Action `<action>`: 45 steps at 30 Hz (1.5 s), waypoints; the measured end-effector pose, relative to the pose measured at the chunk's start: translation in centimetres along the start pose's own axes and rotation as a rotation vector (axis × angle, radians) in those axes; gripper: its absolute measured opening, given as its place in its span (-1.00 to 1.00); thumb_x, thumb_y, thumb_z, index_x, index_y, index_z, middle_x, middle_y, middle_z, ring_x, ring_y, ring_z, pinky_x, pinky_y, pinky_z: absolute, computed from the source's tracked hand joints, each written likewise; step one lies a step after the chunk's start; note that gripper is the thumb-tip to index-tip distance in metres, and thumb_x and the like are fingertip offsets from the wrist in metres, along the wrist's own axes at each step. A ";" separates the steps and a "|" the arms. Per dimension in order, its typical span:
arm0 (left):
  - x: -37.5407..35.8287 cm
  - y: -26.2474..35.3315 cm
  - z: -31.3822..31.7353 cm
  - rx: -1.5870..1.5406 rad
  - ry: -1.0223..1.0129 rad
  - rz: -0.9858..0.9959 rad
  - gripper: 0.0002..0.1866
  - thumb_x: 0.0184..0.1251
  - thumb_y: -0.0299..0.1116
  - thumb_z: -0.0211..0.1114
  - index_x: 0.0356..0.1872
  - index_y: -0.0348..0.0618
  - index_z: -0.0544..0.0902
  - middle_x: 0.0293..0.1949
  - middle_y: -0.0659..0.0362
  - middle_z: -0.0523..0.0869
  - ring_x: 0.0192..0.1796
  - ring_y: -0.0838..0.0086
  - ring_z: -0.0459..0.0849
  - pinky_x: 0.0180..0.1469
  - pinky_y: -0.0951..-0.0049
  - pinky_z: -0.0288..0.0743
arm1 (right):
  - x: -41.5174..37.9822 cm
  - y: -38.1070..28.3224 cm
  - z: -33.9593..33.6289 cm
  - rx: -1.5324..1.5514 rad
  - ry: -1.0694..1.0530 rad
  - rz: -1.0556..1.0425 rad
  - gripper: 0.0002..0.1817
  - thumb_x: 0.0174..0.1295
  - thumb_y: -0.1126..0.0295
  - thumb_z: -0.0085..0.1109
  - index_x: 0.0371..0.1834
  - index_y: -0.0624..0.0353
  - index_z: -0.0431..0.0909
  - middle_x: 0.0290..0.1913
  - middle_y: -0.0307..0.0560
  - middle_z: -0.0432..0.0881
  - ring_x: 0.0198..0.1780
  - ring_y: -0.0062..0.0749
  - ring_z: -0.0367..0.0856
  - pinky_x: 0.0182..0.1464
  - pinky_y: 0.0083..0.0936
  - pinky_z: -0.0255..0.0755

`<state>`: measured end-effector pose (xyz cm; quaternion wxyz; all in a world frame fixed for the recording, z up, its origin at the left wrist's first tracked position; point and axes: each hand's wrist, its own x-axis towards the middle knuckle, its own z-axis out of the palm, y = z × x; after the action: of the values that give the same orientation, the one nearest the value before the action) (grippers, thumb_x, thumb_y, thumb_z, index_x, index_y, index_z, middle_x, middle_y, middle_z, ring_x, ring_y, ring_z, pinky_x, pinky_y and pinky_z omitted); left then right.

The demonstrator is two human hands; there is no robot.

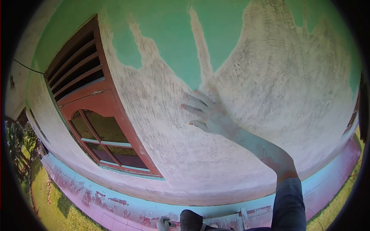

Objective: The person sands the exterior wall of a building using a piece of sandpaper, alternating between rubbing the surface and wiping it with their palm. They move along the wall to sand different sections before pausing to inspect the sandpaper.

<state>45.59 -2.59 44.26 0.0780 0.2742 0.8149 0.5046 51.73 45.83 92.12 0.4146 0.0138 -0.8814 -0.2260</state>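
My right hand (pixel 208 112) lies against the wall (pixel 173 146) with its fingers spread and pointing left. Pale dust coats this hand and the forearm. Nothing shows in its grasp. Around it the wall surface is whitish and streaked, just below the jagged lower edge of the green paint (pixel 177 46). Low in the view, my left hand (pixel 162 224) is also dusty and partly cut off by the frame. Its fingers are curled at a small dark object (pixel 167 221) that I cannot identify.
A reddish-brown window (pixel 111 102) with slats above and glass panes below stands at the left. Along the wall's foot runs a blue and pink ledge (pixel 119 215) with worn patches. Grass (pixel 50 192) lies beyond it. A dark rounded shape (pixel 190 220) is at bottom centre.
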 end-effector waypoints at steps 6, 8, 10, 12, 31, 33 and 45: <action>-0.6 -3.4 -0.1 -0.218 0.032 -0.275 -0.72 0.18 -0.68 -0.02 -0.24 -0.40 0.69 -0.54 0.07 0.76 -0.47 0.41 0.76 -0.37 0.42 0.62 | 1.1 -2.1 -1.0 -0.044 0.234 0.293 -0.31 0.49 -0.20 0.07 0.60 -0.21 0.38 0.66 -0.24 0.25 0.73 -0.11 -0.03 0.65 0.46 -0.45; 0.4 -1.9 -0.5 -0.151 -0.034 -0.198 -0.72 0.18 -0.69 0.00 -0.24 -0.39 0.69 -0.54 0.08 0.76 -0.50 0.44 0.72 -0.39 0.42 0.61 | -0.3 -3.0 -0.5 0.034 0.126 0.221 -0.32 0.49 -0.20 0.08 0.59 -0.19 0.40 0.64 -0.26 0.30 0.73 -0.16 0.00 0.65 0.44 -0.46; 1.5 -0.4 -1.1 -0.160 -0.095 -0.172 -0.72 0.17 -0.69 0.01 -0.22 -0.38 0.70 -0.52 0.08 0.77 -0.49 0.47 0.71 -0.38 0.43 0.61 | -2.2 -4.2 0.6 0.180 -0.145 -0.052 -0.34 0.50 -0.18 0.07 0.57 -0.17 0.43 0.61 -0.23 0.35 0.72 -0.16 0.05 0.65 0.43 -0.45; 2.9 1.3 -1.1 -0.264 -0.140 -0.200 -0.71 0.18 -0.68 0.03 -0.20 -0.36 0.71 -0.46 0.07 0.79 -0.44 0.50 0.72 -0.35 0.45 0.61 | -3.8 -5.3 -0.9 0.255 -0.142 -0.041 -0.38 0.51 -0.14 0.09 0.53 -0.15 0.47 0.56 -0.18 0.42 0.67 -0.20 0.17 0.67 0.33 -0.31; 9.7 23.5 4.4 -0.750 -0.780 0.225 -0.80 0.36 -0.75 0.22 -0.35 -0.18 0.62 0.12 -0.05 0.81 0.41 0.07 0.63 0.52 0.15 0.45 | -33.9 -25.0 6.8 2.358 -0.435 1.275 -0.32 0.69 0.10 -0.16 0.70 0.23 -0.01 0.52 0.11 0.40 0.49 -0.17 0.40 0.54 -0.21 0.27; 9.6 24.7 5.0 -0.697 -0.794 0.342 -0.78 0.37 -0.74 0.25 -0.41 -0.16 0.61 0.15 -0.04 0.80 0.41 0.08 0.63 0.51 0.20 0.46 | -37.5 -25.8 7.0 2.276 -0.456 1.333 -0.30 0.67 0.23 -0.11 0.73 0.24 -0.10 0.57 0.13 0.32 0.51 -0.15 0.38 0.57 -0.19 0.23; 11.2 30.5 0.8 -0.109 -0.932 1.025 -0.87 0.15 -0.62 0.38 -0.41 -0.15 0.63 0.21 0.09 0.78 0.19 0.25 0.74 0.30 0.22 0.58 | -36.0 -22.7 2.1 1.981 -0.797 1.369 -0.30 0.66 -0.10 -0.09 0.57 0.27 0.28 0.51 -0.01 0.42 0.42 -0.35 0.46 0.48 -0.34 0.34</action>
<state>47.80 14.29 71.88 0.1855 0.8082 0.4376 0.3476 70.07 33.89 55.58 -0.0346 -0.2086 -0.5627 0.7992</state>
